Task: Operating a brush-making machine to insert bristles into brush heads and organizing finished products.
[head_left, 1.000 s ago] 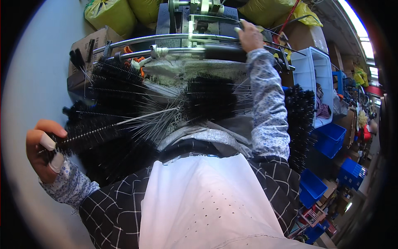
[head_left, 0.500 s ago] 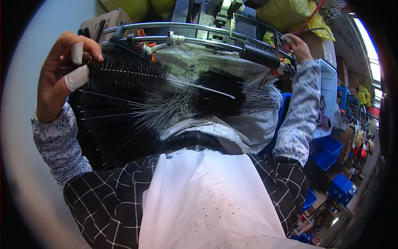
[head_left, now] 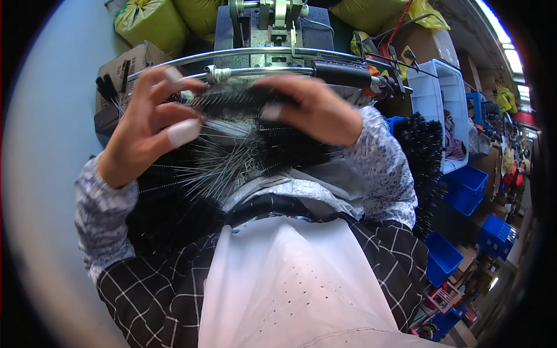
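In front of my chest a black-bristled twisted-wire brush [head_left: 226, 98] lies crosswise between my hands. My right hand [head_left: 319, 107], blurred by motion, closes over its right part, the thumb below. Near the brush's left end, my left hand [head_left: 145, 124] has curved fingers spread apart, with white wraps on the thumb and a fingertip; whether it touches the bristles is unclear. Below the hands lies a pile of similar brushes, their bare wire stems [head_left: 223, 165] fanned together over a whitish woven sheet [head_left: 296, 184] across my lap.
Metal rails with a black roller [head_left: 342, 74] cross just beyond my hands, before a machine [head_left: 281, 35]. A cardboard box [head_left: 130, 66] and yellow sacks [head_left: 152, 28] stand far left. At right are more black brushes [head_left: 419, 156], a white crate [head_left: 426, 93] and blue bins [head_left: 464, 188].
My right hand has come from the far-right end of the rails to the brush at the middle. The left hand has moved rightward, and its fingers have spread.
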A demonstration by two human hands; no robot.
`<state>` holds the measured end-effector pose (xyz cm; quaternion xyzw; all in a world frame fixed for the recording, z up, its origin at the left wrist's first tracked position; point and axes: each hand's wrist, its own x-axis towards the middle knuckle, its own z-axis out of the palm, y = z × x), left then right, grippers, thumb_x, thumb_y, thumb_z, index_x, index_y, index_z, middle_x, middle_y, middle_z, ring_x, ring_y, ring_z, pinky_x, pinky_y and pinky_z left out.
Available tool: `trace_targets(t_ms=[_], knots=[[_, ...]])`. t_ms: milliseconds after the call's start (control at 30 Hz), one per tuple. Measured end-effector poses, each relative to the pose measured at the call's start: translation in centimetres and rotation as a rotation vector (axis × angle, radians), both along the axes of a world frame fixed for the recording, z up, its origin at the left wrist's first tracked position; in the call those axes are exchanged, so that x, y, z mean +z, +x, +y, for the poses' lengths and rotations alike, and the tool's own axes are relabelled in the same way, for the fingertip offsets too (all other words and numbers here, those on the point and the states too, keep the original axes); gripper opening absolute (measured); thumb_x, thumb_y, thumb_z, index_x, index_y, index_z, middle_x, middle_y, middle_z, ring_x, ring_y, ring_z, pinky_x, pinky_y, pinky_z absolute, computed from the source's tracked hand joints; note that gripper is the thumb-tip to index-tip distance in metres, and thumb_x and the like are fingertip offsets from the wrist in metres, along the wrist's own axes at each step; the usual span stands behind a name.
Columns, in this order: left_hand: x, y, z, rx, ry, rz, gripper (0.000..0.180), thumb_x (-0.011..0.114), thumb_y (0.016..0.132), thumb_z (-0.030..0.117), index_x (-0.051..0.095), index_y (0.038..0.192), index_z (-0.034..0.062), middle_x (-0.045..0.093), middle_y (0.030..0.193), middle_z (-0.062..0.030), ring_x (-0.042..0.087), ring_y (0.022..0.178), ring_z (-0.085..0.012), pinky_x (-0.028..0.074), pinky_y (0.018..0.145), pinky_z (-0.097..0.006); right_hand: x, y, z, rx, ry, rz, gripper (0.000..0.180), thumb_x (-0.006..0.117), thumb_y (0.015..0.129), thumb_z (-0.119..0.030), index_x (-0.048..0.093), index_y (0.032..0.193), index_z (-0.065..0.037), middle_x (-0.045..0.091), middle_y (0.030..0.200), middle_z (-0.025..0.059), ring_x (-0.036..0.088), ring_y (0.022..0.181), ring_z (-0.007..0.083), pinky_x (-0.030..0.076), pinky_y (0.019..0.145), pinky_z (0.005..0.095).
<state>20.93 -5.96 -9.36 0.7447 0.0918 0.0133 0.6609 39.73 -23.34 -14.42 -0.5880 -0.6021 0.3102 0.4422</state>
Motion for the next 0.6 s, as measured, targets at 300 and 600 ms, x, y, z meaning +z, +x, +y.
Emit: trace_targets(t_ms=[300,600], knots=[[-4.0,-7.5,6.9,-0.015,0.863,0.458,0.048,0.064,0.065,0.006,0.039,0.106,0.0029,0.048,0.103,-0.0114,0.046,0.1,-0.0255,0.033,0.088,-0.031,-8.5,13.9,0.0,-0.796,-0.317,-1.097,0.027,0.049,0.08,-0.025,0.054,0.106,-0.027,0.052,0.084,0.0012,0.046,0.083,0.0186,0.033,0.075,0.0352],[-4.1,-7.0,7.2,0.039,0.467,0.439,0.04,0.064,0.063,0.005,0.044,0.097,0.0029,0.048,0.086,-0.0043,0.044,0.085,-0.0146,0.034,0.083,-0.026,-8.7,14.2,0.2,-0.733,-0.29,-1.026,0.027,0.05,0.079,-0.024,0.055,0.106,-0.025,0.052,0.081,0.0011,0.046,0.083,0.0184,0.033,0.075,0.0343]])
